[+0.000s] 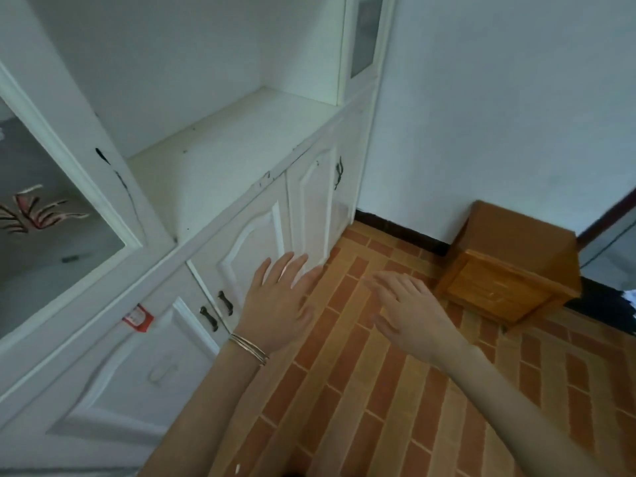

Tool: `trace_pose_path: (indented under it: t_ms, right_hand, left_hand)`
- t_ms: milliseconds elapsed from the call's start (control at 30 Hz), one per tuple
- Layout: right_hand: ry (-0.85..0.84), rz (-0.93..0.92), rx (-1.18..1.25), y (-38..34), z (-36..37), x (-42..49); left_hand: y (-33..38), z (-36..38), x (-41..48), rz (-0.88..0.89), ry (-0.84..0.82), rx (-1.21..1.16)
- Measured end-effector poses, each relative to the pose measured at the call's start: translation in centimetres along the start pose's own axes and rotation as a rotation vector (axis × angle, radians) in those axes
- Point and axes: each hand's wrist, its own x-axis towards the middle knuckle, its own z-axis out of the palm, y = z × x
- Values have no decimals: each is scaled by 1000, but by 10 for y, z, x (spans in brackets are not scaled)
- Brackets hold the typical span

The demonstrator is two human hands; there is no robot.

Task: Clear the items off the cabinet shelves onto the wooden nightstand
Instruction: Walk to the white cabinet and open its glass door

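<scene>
A white cabinet fills the left of the head view, and its open shelf (241, 142) is bare. The wooden nightstand (516, 263) stands on the floor at the right, against the wall, with nothing on its top. My left hand (278, 304), with bracelets on the wrist, is stretched out with straight fingers in front of the lower cabinet doors and holds nothing. My right hand (409, 311) hovers over the floor beside it, fingers relaxed and spread, also holding nothing.
Lower cabinet doors (254, 242) with dark handles are closed. A glass-fronted door (51, 215) with a floral pattern is at the left. A red sticker (137, 318) sits on a lower door. The floor (378, 390) is brick-patterned. A doorway opens at the far right.
</scene>
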Motion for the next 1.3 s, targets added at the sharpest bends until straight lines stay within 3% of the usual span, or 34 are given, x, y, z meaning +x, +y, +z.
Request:
trace_pose_path:
  t_ms: [333,567,767,1300]
  right_hand:
    - [164,-397,48,-2,-26,120]
    - [311,-607,63,-41,-66,224]
    - [464,-706,97,-63,-110,284]
    - [789,-1025,222,-86,-215,386]
  left_hand:
    - [-46,-47,2,-285,35,231]
    - [-99,-96,16,-420,181,318]
    - [-128,-153,31,-462,343,446]
    - [-148,-250,82,-612,472,770]
